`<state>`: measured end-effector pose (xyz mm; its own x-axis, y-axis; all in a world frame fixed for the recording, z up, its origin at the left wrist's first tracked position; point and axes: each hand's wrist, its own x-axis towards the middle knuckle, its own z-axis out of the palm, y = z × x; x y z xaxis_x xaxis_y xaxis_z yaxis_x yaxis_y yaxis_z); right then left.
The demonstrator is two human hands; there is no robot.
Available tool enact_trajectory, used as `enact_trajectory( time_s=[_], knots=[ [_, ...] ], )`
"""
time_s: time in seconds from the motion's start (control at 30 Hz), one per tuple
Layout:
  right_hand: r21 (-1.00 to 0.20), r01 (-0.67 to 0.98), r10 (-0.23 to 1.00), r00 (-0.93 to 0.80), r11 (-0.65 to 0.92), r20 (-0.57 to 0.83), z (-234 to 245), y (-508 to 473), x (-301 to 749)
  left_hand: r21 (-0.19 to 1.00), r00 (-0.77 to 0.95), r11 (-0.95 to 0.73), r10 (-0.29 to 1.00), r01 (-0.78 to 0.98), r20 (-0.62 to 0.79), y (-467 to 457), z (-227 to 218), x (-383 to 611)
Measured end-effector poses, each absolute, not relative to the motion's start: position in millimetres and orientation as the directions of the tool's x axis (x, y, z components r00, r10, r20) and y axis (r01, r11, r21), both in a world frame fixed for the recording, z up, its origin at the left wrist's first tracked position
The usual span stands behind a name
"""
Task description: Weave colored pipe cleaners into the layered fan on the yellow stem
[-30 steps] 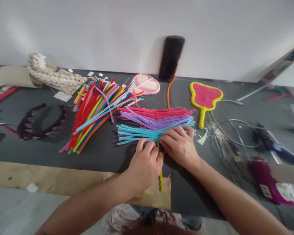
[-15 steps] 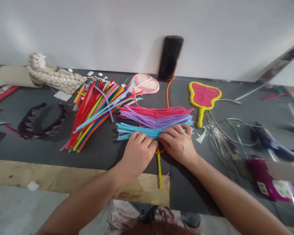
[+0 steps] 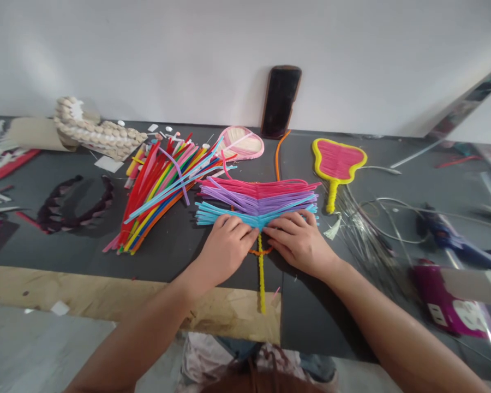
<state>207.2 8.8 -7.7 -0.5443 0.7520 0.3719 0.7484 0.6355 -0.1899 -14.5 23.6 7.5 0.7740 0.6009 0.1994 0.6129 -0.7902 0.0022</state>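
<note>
In the head view, rows of pipe cleaners lie across a yellow twisted stem at the middle of the table. The far row is pinkish red, then comes a purple row, and the light blue pipe cleaners are nearest to me. My left hand has its fingers closed on the left part of the blue row, beside the stem. On the other side, my right hand grips the blue row's right part with curled fingers. An orange pipe cleaner shows beyond the rows, and orange also crosses the stem below. Fingertips are partly hidden.
Loose multicoloured pipe cleaners lie to the left, near a dark headband. A phone leans on the wall. A pink-and-yellow fan shape, wires and a glue gun are on the right.
The blue pipe cleaners now lie closer to the purple row and more even, pushed slightly away from me. Both hands stay on them. The camera view has shifted slightly.
</note>
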Motion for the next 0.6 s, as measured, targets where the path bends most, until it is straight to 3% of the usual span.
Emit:
enact_trajectory(
  time_s=[0.27,0.6],
  knots=[
    [-0.095,0.754,0.751,-0.617,0.649,0.236,-1.3,3.7,208.9,-0.064,0.758,-0.760,0.632,0.647,0.161,18.7,15.8,-14.6],
    [-0.100,0.810,0.726,-0.453,0.578,0.518,2.9,5.7,214.2,0.078,0.776,-0.784,0.620,0.615,0.112,23.2,12.2,-18.9]
  ],
)
